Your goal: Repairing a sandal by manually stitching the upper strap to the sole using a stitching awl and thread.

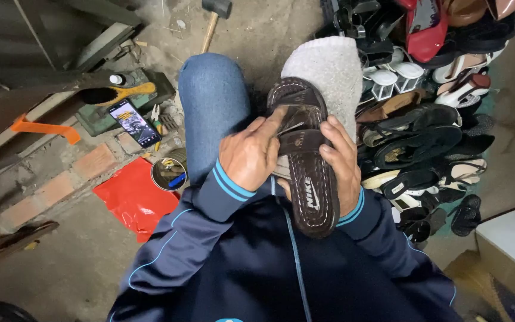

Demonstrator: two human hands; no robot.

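hidden: sandal (305,179) strap underside, under left grip (251,156) fingers | hidden: sandal's far edge behind right grip (342,164) | cut off: mallet (214,13) head, top edge | unreadable: phone (134,123) screen left of left grip

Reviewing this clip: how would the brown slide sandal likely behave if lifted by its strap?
The brown slide sandal probably stays fairly stiff: its thick sole lies straight across the lap. The strap looks pliable, bending under the left hand. Likely light, since the right hand steadies it loosely.
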